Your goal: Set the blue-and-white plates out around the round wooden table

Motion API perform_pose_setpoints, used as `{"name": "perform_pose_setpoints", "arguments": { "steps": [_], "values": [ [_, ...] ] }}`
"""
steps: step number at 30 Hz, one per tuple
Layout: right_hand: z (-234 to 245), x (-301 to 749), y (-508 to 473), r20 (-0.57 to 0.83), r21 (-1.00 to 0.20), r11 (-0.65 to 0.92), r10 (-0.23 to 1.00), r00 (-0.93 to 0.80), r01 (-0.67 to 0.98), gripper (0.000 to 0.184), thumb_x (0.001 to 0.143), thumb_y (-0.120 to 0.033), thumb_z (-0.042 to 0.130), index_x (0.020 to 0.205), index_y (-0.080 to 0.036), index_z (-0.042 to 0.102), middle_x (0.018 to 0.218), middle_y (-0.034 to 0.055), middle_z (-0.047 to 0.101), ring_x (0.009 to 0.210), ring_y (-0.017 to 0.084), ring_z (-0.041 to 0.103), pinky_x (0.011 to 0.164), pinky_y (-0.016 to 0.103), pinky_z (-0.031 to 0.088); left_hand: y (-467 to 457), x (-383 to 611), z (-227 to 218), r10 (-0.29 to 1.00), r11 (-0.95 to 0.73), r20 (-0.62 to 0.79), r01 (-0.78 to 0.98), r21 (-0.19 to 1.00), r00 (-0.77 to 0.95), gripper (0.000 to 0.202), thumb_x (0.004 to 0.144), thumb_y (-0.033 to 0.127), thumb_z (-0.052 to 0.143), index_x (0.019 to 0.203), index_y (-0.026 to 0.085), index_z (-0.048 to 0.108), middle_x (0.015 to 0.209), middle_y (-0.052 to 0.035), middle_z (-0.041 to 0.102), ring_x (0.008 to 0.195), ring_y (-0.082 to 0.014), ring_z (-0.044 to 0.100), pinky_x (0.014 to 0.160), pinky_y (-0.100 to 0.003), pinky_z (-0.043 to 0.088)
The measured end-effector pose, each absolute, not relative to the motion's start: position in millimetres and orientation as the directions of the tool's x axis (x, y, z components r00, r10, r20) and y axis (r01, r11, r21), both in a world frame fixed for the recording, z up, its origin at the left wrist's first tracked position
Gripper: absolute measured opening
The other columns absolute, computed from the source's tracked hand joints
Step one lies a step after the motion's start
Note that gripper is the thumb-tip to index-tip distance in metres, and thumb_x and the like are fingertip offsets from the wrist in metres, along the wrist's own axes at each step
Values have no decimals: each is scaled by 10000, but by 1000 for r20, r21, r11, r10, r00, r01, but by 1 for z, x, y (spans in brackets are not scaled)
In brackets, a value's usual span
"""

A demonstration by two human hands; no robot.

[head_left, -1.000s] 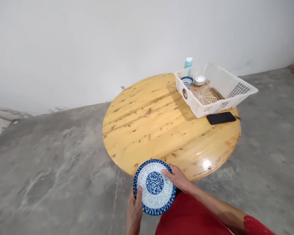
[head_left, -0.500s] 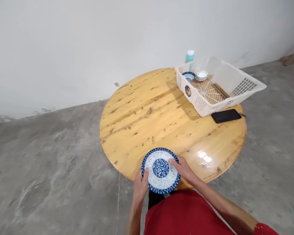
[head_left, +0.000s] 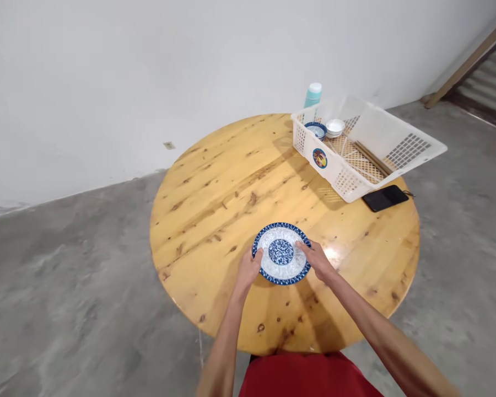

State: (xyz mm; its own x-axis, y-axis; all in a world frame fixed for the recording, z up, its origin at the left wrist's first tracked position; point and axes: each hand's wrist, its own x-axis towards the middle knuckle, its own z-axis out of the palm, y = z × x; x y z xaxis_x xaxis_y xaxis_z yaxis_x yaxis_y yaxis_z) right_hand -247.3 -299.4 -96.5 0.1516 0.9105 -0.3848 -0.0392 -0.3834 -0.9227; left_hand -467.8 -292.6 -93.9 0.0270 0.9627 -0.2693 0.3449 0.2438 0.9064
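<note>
A round blue-and-white patterned plate (head_left: 281,264) is held between my two hands over the front part of the wooden table (head_left: 206,220). My left hand (head_left: 249,267) grips its left rim, thumb on top and fingers hidden underneath. On the right rim, my right hand (head_left: 317,259) is closed the same way, its thumb reaching farther in over the upper face. Whether the plate's underside touches the table I cannot tell. It may be more than one plate stacked; the view does not show this.
At the table's back right stands a white plastic basket (head_left: 343,179) holding blue-patterned bowls (head_left: 316,130), white bowls (head_left: 335,127) and brown chopsticks (head_left: 372,158). A black phone (head_left: 385,198) lies beside it. Behind the basket is a turquoise bottle (head_left: 313,96) with a white lid.
Both hands have carried the plate forward from the table's near edge to farther over the tabletop. My arms are more stretched out, and the camera view has shifted slightly.
</note>
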Motion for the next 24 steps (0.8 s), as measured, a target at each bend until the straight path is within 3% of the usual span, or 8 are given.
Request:
{"name": "perform_pose_setpoints", "arguments": {
  "steps": [10,21,24],
  "values": [
    [-106,-288,-185,-408,-906,-422,857,314,-26,364,636,-494,688,751,-150,653,634,12,645,614,176,579,575,278,426,-165,-501,-109,966,231,-259,373,898,27,320,866,429,532,965,164,682,818,-67,716,862,-240,672,806,-366,537],
    [-117,-292,-122,-431,-883,-469,822,372,13,334,656,-463,669,775,-151,659,581,-2,601,521,153,548,483,258,431,-90,-503,-125,974,133,-208,507,852,93,325,872,418,495,948,162,680,922,-98,730,923,-270,669,813,-369,516],
    [-121,-291,-112,-392,-878,-462,842,369,122,362,682,-493,636,783,-146,661,585,9,604,515,160,552,462,255,421,-82,-505,-128,976,119,-202,569,814,85,337,883,427,463,918,171,678,908,-90,729,910,-270,672,810,-363,510]
  ]
}}
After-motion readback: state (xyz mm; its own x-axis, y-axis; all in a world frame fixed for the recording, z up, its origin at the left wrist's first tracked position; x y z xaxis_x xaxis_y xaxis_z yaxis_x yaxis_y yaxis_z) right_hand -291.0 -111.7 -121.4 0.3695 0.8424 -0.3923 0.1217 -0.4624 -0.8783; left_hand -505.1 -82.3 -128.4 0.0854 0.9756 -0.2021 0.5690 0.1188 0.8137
